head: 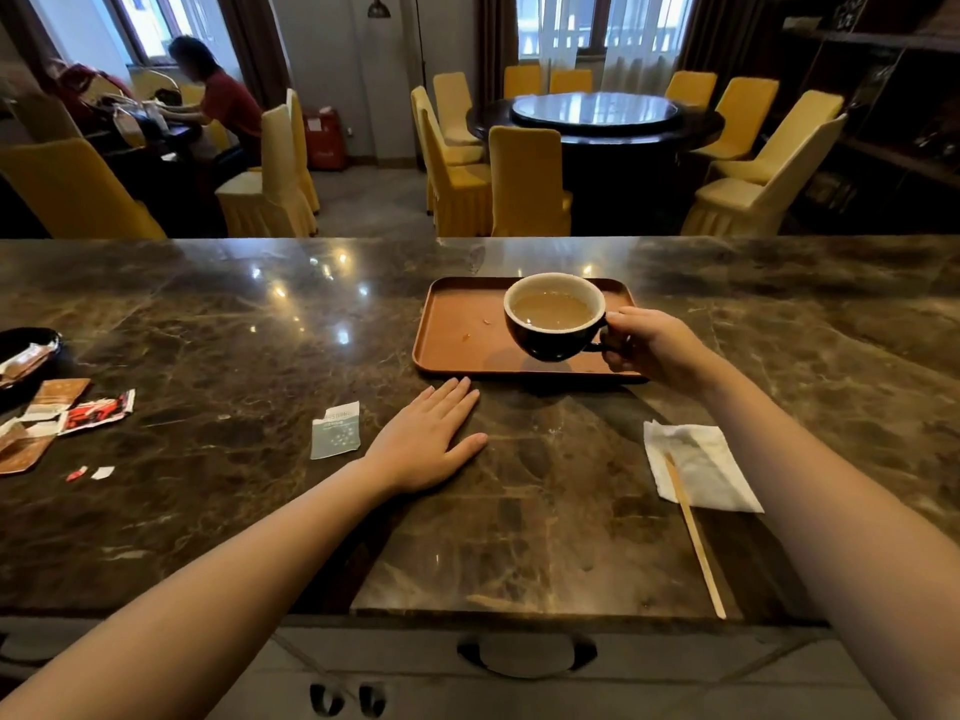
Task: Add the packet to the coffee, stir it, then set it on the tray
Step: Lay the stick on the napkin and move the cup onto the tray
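A dark cup with a white inside (551,318), filled with light brown coffee, hangs just above the brown tray (457,330); its shadow falls on the tray below it. My right hand (657,350) grips the cup by its handle. My left hand (428,436) lies flat on the marble counter in front of the tray, fingers apart, holding nothing. A torn-open pale green packet (336,431) lies on the counter just left of my left hand. A wooden stir stick (693,532) rests partly on a white napkin (701,467) at the right.
Torn red and brown packets (78,413) and small scraps lie at the counter's left, beside a black dish (26,345) of packets. Beyond the counter's far edge stand yellow covered chairs, a round dark table and a seated person at the far left.
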Available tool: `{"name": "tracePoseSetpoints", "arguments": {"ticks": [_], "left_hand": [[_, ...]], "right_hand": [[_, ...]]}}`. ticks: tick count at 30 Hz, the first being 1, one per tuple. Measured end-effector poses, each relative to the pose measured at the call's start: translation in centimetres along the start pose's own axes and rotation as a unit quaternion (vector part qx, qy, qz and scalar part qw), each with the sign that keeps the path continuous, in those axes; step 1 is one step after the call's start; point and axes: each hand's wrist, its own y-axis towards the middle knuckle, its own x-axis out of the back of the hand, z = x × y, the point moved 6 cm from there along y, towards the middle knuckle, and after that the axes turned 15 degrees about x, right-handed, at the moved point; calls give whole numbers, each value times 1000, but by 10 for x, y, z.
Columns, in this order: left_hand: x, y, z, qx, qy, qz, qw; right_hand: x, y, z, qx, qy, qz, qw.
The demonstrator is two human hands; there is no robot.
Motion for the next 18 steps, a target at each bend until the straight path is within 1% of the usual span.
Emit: {"name": "tracePoseSetpoints", "arguments": {"ticks": [4,18], "left_hand": [[-1,0,0,4,4,-2,1000],[-3,2,1,10,10,-3,1000]], "right_hand": [[5,24,-11,-5,9,11,1000],[0,68,-37,-34,-30,66,997]]}}
